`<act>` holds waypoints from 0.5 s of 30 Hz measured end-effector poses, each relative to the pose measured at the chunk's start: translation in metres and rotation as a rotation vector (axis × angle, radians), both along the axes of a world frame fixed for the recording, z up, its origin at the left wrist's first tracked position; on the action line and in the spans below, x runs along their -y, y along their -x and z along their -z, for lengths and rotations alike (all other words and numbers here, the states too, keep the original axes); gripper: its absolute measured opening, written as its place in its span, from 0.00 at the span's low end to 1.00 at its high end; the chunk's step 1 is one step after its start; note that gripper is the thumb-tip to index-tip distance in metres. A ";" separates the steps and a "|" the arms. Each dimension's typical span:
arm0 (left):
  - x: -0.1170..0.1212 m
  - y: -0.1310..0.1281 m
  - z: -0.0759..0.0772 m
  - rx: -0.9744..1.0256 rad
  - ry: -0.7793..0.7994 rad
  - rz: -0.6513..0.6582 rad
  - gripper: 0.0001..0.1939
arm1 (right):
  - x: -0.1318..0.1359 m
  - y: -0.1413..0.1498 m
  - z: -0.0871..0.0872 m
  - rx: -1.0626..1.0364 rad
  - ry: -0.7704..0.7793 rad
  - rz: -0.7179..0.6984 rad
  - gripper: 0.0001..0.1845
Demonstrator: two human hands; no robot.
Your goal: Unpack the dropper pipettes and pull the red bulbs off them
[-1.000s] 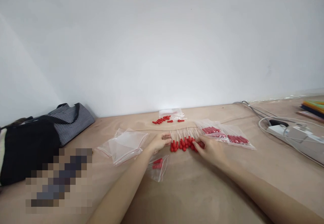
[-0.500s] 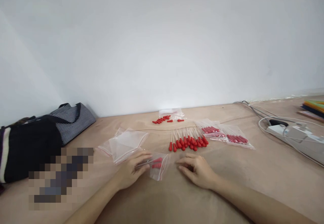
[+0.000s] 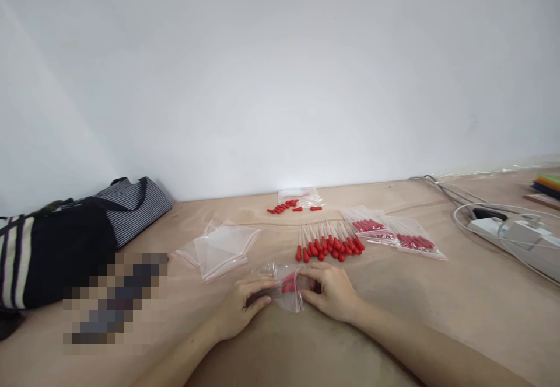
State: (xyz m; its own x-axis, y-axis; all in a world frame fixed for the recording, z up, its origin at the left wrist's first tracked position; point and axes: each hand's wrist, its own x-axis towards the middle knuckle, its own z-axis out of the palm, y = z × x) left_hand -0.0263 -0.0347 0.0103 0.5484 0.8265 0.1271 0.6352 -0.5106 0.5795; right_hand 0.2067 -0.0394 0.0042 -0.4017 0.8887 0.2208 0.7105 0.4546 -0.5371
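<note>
A clear bag (image 3: pixel 292 300) holding red bulbs (image 3: pixel 288 282) lies flat.

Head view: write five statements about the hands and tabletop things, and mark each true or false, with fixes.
1. The left hand and right hand are both at a small clear bag with red pieces inside. True.
2. The flat clear bags lie right of the loose red-bulbed droppers. False: they lie left of them.
3. The striped bag is farther left than the flat clear bags. True.
4. The power strip is between the two hands. False: it is near the right edge of the view.
5. The bulbs in the filled bags are blue. False: they are red.
</note>
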 end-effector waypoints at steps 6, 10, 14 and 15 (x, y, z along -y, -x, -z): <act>0.000 -0.002 -0.002 -0.043 -0.001 0.044 0.15 | -0.002 0.005 -0.001 0.049 0.033 0.017 0.12; 0.000 -0.003 -0.002 -0.067 -0.007 0.036 0.16 | -0.002 0.006 -0.001 -0.031 0.041 -0.018 0.12; 0.001 -0.002 0.000 -0.086 -0.013 0.056 0.16 | -0.002 0.007 0.005 -0.121 0.055 -0.049 0.13; 0.001 -0.002 0.000 -0.089 -0.014 0.062 0.17 | -0.001 0.007 0.007 -0.154 0.063 -0.063 0.15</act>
State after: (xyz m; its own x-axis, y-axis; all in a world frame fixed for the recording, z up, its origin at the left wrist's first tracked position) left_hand -0.0243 -0.0355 0.0101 0.6083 0.7890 0.0870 0.6504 -0.5582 0.5151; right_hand 0.1995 -0.0381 -0.0025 -0.4232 0.8767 0.2285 0.5888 0.4578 -0.6661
